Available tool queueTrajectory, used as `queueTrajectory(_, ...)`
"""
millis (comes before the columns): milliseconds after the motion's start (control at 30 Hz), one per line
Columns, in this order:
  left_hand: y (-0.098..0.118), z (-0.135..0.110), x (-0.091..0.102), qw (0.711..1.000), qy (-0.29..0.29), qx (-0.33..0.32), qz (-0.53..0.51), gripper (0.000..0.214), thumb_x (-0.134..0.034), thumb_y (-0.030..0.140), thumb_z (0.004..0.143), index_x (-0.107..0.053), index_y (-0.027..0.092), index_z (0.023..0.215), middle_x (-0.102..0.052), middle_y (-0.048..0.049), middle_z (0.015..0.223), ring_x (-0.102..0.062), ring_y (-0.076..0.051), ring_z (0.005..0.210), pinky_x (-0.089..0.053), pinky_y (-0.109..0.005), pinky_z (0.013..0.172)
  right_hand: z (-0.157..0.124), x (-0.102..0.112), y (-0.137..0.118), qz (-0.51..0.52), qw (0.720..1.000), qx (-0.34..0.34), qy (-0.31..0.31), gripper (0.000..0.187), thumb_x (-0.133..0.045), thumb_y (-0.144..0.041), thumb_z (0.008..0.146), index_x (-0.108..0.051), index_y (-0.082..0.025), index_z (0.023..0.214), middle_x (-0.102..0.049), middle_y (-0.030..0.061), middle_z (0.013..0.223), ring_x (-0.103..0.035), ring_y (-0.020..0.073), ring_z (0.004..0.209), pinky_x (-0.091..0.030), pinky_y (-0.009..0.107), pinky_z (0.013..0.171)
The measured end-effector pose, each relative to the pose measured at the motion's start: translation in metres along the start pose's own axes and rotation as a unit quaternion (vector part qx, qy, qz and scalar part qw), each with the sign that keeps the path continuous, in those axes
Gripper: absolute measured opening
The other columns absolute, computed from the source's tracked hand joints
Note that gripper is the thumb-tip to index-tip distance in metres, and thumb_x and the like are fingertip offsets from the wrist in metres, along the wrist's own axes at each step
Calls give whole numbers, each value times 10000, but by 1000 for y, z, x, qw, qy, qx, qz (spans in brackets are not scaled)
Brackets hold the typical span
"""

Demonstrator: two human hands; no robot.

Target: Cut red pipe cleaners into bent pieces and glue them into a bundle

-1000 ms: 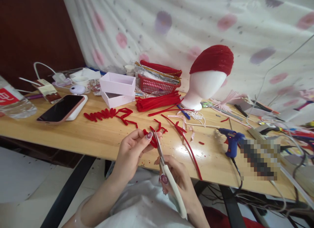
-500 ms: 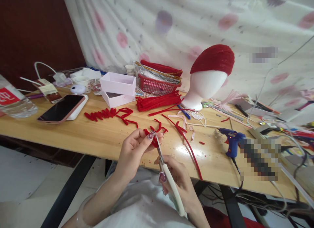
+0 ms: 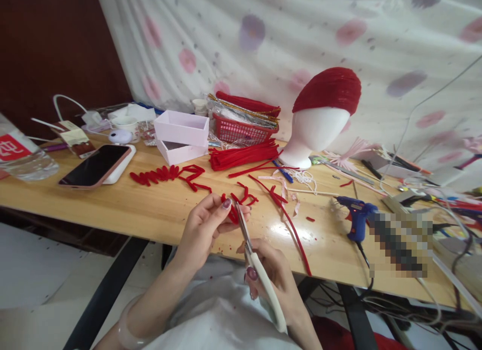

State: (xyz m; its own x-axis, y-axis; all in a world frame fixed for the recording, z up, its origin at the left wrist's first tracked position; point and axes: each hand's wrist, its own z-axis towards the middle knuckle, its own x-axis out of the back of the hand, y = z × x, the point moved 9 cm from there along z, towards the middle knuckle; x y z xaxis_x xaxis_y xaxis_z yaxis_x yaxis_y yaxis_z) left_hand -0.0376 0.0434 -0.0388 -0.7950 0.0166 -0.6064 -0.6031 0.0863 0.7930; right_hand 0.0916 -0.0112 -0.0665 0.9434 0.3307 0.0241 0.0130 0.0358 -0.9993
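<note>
Scissors [image 3: 268, 285], cream-handled and silver-bladed

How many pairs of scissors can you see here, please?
1: the white-handled scissors in the right hand, their tips by the left hand. Others may be hidden elsewhere.

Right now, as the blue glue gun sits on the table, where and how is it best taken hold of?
The glue gun is probably best gripped by its handle, from the near edge of the table: the handle points that way, the cord leaving its end. Keep off the nozzle, pointing left; a red light glows, so it may be hot. The right hand is nearer, but holds scissors.
</note>
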Motion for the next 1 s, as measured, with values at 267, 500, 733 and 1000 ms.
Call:
queueTrajectory(267, -5, -2, 2, 997, 14, -30, 70, 333, -713, 521, 847, -638, 213, 745, -798, -58, 825, -774, -261, 896, -634, -332, 769, 3, -3, -1, 37, 999, -5, -9, 329, -690, -498, 880, -639, -187, 976, -495, -55, 635, -451, 80, 438, -382, 197, 430)
queueTrajectory(500, -13, -5, -1, 995, 17, -51, 81, 322, -651, 492, 908, -654, 189, 798, -794, -51, 814, -772, -195, 775, -617, -276, 743, 5, -4, -4, 15, 1000, 4, 2, 262, -676, -441, 898, -650, -187, 952, -508, -56, 614, -454, 83, 448, -377, 204, 453)
queueTrajectory(733, -19, -6, -1, 995, 34, -53, 72, 352, -626, 522, 919, -640, 188, 810, -795, -46, 828, -761, -160, 742, -612, -250, 729, 6, -4, -4, -10, 1000, 21, 2, 218, -666, -399, 905, -655, -197, 988, -513, -46, 658, -460, 90, 481, -383, 204, 448)
queueTrajectory(1000, -20, -6, -2, 996, 47, -51, 62, 365, -632, 535, 911, -630, 186, 803, -796, -47, 814, -754, -144, 710, -604, -221, 699, 7, -5, -4, -39, 999, 31, 3, 188, -638, -340, 911, -656, -200, 1036, -518, -45, 677, -463, 100, 510, -414, 215, 471)
